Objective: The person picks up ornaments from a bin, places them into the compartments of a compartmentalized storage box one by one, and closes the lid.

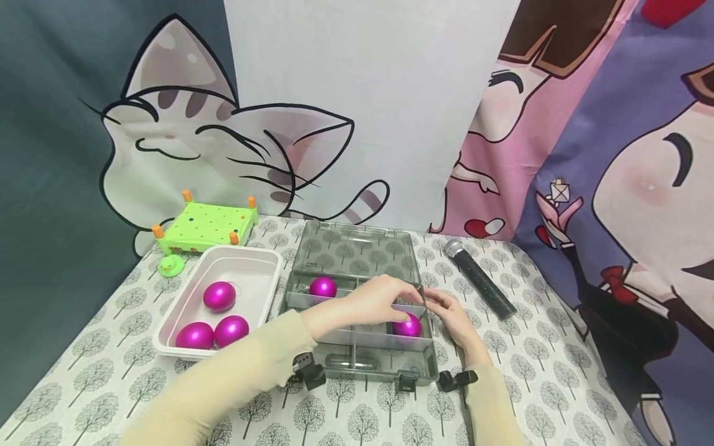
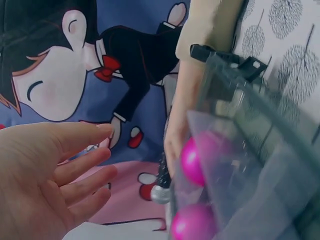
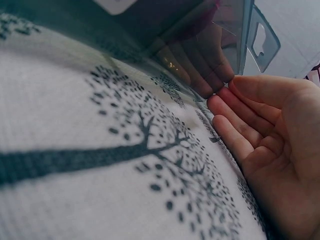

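Note:
My left hand [image 1: 382, 298] reaches over the right part of a clear grey divided plastic box [image 1: 334, 367]. In the left wrist view its fingers [image 2: 85, 185] are loosely bent with nothing between them. Just below that hand, a shiny magenta bauble [image 1: 407, 326] sits in a right-hand compartment. Another bauble [image 2: 192, 224] shows beside it in the left wrist view; the hand hides that spot from the head camera. One more bauble [image 1: 323, 287] lies in the back left compartment. My right hand [image 1: 456, 319] rests its fingertips against the box's right side wall.
To the left stands a white tray [image 1: 163, 328] holding 3 magenta baubles [image 1: 219, 296]. Behind it are a green toy table [image 1: 209, 226] with orange feet and a small green duck [image 1: 170, 266]. A black microphone [image 1: 482, 282] lies right of the box, whose lid [image 1: 357, 248] leans back.

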A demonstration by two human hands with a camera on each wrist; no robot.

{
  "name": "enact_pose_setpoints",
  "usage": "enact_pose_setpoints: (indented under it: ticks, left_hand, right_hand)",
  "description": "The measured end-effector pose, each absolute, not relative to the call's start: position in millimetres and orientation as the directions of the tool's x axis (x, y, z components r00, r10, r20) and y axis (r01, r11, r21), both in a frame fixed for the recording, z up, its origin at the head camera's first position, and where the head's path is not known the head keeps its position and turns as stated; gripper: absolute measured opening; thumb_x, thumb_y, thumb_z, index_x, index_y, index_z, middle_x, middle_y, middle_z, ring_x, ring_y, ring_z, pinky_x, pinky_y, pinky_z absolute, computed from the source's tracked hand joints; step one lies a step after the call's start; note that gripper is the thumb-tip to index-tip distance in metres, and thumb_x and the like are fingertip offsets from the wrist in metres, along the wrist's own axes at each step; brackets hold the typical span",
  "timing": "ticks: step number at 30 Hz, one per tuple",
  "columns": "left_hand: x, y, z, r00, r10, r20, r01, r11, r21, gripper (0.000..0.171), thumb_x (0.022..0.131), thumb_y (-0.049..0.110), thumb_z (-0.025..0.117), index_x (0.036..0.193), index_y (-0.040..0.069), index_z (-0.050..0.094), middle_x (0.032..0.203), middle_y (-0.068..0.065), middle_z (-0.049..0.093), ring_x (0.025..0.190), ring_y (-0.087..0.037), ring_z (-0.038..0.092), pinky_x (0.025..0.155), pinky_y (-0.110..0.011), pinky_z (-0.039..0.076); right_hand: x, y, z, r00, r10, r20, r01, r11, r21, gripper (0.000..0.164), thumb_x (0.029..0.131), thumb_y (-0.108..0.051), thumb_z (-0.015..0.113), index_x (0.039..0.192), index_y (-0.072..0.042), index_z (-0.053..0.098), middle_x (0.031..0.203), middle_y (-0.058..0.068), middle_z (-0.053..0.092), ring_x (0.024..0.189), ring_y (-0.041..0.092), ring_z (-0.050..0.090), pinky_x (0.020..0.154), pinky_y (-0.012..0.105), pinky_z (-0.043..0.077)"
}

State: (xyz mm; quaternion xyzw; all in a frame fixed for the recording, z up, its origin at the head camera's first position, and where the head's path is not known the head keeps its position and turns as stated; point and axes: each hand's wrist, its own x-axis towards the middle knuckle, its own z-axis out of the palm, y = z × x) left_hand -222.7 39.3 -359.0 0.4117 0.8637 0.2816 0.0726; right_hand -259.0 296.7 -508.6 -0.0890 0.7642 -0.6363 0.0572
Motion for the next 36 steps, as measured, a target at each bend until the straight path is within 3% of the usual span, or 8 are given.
enact_pose_setpoints:
  ticks: [3, 6, 13, 30, 36]
  left_hand:
    - [-224.1, 26.4, -349.8, -0.655, 0.75, 0.092, 0.671, 0.522, 0.526, 0.034, 0.087, 0.019, 0.073, 0.12, 0.015, 0.068, 0.12, 0.002, 0.07, 0.109, -0.015, 0.066, 0.1, -0.032, 0.05]
    - [-229.5, 10.5, -346.1, -0.663, 0.744, 0.081, 0.675, 0.548, 0.493, 0.032, 0.087, 0.021, 0.072, 0.119, 0.016, 0.068, 0.12, 0.001, 0.07, 0.104, -0.016, 0.067, 0.099, -0.034, 0.051]
    - [-248.5, -44.2, -346.6, -0.698, 0.713, 0.066, 0.664, 0.61, 0.433, 0.031, 0.087, 0.016, 0.07, 0.118, 0.011, 0.068, 0.119, -0.004, 0.07, 0.112, -0.021, 0.065, 0.101, -0.04, 0.05]
    - [-269.7, -185.5, -354.7, -0.796, 0.605, 0.034, 0.563, 0.718, 0.409, 0.03, 0.084, 0.009, 0.069, 0.111, -0.003, 0.067, 0.109, -0.018, 0.07, 0.102, -0.038, 0.065, 0.091, -0.052, 0.054]
    - [-273.7, -224.7, -358.2, -0.801, 0.59, -0.102, 0.502, 0.754, 0.424, 0.044, 0.084, 0.012, 0.072, 0.119, -0.01, 0.059, 0.117, -0.028, 0.065, 0.107, -0.045, 0.062, 0.092, -0.055, 0.052]
  right_hand:
    - [-259.2, 296.7, -509.0, -0.977, -0.214, 0.019, -0.055, 0.166, -0.985, 0.047, 0.096, -0.009, 0.057, 0.137, 0.012, 0.045, 0.134, 0.024, 0.057, 0.105, -0.003, 0.062, 0.095, 0.014, 0.046]
    - [-258.2, 296.2, -509.2, -0.979, -0.204, 0.015, -0.05, 0.164, -0.985, 0.047, 0.096, -0.009, 0.057, 0.137, 0.012, 0.045, 0.138, 0.034, 0.049, 0.105, -0.004, 0.061, 0.095, 0.014, 0.045]
    - [-257.1, 293.9, -510.5, -0.981, -0.195, 0.002, -0.038, 0.18, -0.983, 0.046, 0.095, -0.008, 0.058, 0.136, 0.011, 0.046, 0.137, 0.033, 0.05, 0.104, -0.004, 0.061, 0.095, 0.014, 0.045]
    - [-259.1, 293.9, -511.9, -0.978, -0.209, 0.031, -0.069, 0.176, -0.982, 0.046, 0.096, -0.008, 0.058, 0.135, 0.012, 0.047, 0.137, 0.035, 0.049, 0.104, -0.004, 0.062, 0.096, 0.013, 0.045]
    - [-257.9, 294.8, -511.8, -0.981, -0.193, 0.034, -0.071, 0.189, -0.98, 0.045, 0.096, -0.008, 0.057, 0.135, 0.012, 0.047, 0.136, 0.034, 0.05, 0.103, -0.005, 0.061, 0.096, 0.013, 0.045]
